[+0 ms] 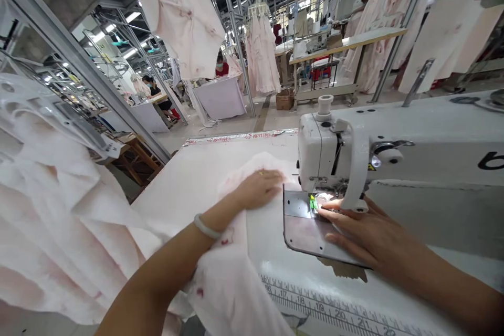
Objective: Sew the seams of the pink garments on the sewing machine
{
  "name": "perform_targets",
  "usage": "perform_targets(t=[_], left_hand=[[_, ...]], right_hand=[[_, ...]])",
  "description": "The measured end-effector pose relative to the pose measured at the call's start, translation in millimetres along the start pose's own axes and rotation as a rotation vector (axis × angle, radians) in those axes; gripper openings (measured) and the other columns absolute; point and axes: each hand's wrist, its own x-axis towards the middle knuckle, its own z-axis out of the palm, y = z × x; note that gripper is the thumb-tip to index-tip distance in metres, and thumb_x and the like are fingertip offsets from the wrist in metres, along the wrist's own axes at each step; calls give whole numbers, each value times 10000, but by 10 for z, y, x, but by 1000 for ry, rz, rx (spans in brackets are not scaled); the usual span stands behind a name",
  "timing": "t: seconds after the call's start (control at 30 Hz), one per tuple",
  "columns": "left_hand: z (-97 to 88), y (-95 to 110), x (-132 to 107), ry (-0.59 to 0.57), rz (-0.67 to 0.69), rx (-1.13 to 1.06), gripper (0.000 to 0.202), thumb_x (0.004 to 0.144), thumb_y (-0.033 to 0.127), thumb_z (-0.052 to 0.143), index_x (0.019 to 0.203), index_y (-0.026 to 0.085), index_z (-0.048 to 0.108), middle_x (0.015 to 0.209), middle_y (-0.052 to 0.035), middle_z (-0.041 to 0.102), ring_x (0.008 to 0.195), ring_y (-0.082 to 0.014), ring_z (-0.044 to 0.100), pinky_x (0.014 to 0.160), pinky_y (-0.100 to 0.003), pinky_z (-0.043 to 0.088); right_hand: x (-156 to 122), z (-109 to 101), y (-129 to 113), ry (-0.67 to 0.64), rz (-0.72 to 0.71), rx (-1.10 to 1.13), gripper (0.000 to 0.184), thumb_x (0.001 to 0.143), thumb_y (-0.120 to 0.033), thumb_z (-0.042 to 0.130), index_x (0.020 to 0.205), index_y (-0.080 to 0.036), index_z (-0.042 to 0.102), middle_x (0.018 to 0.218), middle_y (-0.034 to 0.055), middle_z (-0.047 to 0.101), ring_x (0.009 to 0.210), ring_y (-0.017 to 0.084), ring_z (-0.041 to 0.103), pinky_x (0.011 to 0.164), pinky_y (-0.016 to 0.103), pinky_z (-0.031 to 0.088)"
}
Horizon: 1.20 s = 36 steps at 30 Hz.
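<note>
My left hand [262, 188] lies flat, fingers stretched, on pale pink fabric [234, 281] spread over the table left of the sewing machine [318, 147]. A light bangle circles that wrist. My right hand [366, 228] rests with fingers spread over the metal needle plate [305, 231]. Its fingertips sit beside a green and yellow piece [313, 203] near the lit presser foot. The machine's white guard arm crosses in front of part of this hand. Whether fabric lies under the right fingertips I cannot tell.
A printed ruler strip [323, 307] runs along the table's near edge. More pale pink fabric [59, 210] hangs at the left from a white clamp. A metal post [86, 63] slants past it. Beyond are hanging garments [262, 52], another worktable [350, 44] and several people.
</note>
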Motion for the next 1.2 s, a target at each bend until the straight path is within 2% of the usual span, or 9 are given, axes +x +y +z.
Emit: perform_targets(t=[0.1, 0.2, 0.37, 0.47, 0.57, 0.77, 0.87, 0.97, 1.2], left_hand=[[-246, -372, 15, -19, -229, 23, 479, 1057, 286, 505, 1524, 183, 533, 1666, -147, 448, 1584, -278, 371, 1324, -539, 239], [-450, -453, -90, -37, -367, 28, 548, 1031, 305, 540, 1557, 169, 471, 1686, -200, 391, 1597, -383, 315, 1266, -680, 252], [-407, 240, -402, -124, -253, -80, 438, 1055, 385, 547, 1447, 195, 587, 1486, -126, 621, 1403, -257, 561, 1202, -395, 421], [-243, 712, -532, -199, -96, -190, 331, 937, 443, 745, 1147, 190, 704, 1184, -93, 706, 1186, -267, 633, 1040, -366, 503], [-158, 944, -517, -221, -106, -209, 184, 901, 324, 752, 896, 181, 636, 994, -66, 672, 1036, -249, 623, 928, -345, 499], [-164, 947, -241, -235, -332, -444, 215, 878, 350, 708, 997, 215, 590, 921, 8, 645, 844, -182, 614, 681, -261, 440], [-104, 903, -167, -167, -384, -527, 358, 893, 464, 721, 1148, 231, 624, 894, 23, 627, 844, -184, 618, 690, -268, 446], [-39, 870, -165, -120, -394, -556, 394, 965, 465, 634, 1286, 238, 613, 856, 31, 610, 823, -178, 615, 727, -285, 472], [109, 886, -166, 7, -245, -170, 361, 1004, 387, 644, 1298, 183, 594, 1045, -51, 703, 949, -246, 667, 868, -383, 553]], right_hand=[[17, 20, -46, 14, -32, 28, 374, 1095, -455, 499, 1423, -329, 628, 1314, 19, 748, 1117, 297, 738, 1070, 521, 484], [50, -10, -98, -1, -56, 80, 373, 1099, -415, 504, 1449, -333, 602, 1361, 15, 723, 1156, 284, 727, 982, 461, 543], [125, -120, -211, -11, -146, 134, 384, 1093, -365, 526, 1471, -335, 582, 1256, 33, 748, 1102, 253, 731, 882, 407, 581], [159, -167, -293, 16, -209, 157, 313, 1102, -357, 529, 1390, -297, 636, 1151, 39, 761, 1025, 227, 725, 879, 398, 578], [168, -192, -358, 52, -278, 170, 314, 1102, -332, 532, 1390, -269, 641, 1116, 41, 759, 1007, 220, 711, 971, 431, 551], [153, -213, -342, 141, -308, 114, 397, 1106, -283, 513, 1494, -222, 570, 1121, 66, 747, 1021, 225, 692, 1017, 440, 523], [145, -210, -321, 168, -299, 110, 337, 1094, -265, 515, 1411, -228, 622, 1139, 78, 757, 1016, 231, 699, 888, 395, 558], [145, -204, -359, 76, -262, 124, 267, 1094, -274, 512, 1282, -245, 699, 1171, 79, 766, 1061, 243, 715, 983, 420, 557], [163, -247, -476, -59, -230, 186, 271, 1118, -323, 468, 1145, -260, 730, 1135, 58, 767, 1030, 217, 732, 940, 360, 602]])
